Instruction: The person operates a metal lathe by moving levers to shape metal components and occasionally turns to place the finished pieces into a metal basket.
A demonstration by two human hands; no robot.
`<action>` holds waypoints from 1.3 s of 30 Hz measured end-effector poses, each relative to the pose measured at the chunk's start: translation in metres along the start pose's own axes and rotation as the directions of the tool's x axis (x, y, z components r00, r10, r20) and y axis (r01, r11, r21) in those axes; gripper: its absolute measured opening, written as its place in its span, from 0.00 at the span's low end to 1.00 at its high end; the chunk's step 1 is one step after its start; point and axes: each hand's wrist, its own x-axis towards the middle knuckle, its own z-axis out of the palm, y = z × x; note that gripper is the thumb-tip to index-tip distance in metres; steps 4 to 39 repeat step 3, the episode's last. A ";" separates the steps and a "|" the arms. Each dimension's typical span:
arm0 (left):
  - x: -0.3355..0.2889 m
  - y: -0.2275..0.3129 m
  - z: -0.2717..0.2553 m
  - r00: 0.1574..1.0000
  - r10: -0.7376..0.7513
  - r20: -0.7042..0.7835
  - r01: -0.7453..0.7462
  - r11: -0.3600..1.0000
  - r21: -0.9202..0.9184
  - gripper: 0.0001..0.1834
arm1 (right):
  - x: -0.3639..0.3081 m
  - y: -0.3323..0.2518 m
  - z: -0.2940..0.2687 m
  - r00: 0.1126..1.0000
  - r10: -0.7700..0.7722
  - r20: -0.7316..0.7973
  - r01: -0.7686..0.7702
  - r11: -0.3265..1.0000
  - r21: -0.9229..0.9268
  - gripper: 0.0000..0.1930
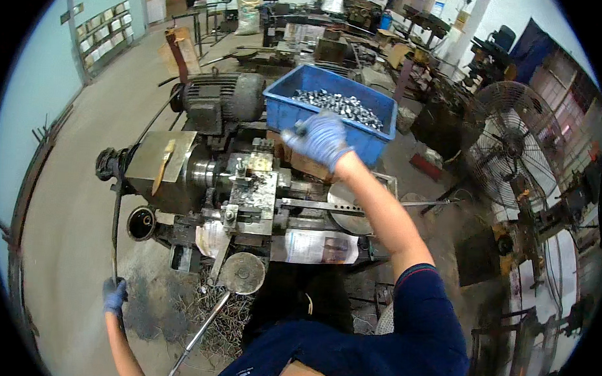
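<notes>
Two blue-gloved hands work at opposite ends of a grimy grey metal lathe (238, 189) on a workshop floor. Stretched forward, the right hand (321, 139) reaches to the near rim of a blue plastic crate (287, 111) heaped with small silvery metal parts (340, 104), fingers curled around what looks like one small piece, though blur hides the grip. Low at the person's side, the left hand (113, 294) is clenched on a long dark lever (116, 221) rising to the machine's end. The crate sits behind the lathe, within arm's reach of the cutting station.
</notes>
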 end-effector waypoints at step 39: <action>0.017 0.017 0.005 0.997 0.079 0.025 -0.079 0.997 -0.007 0.09 | -0.012 0.077 0.026 0.921 0.014 -0.390 -0.098 0.976 -0.196 0.28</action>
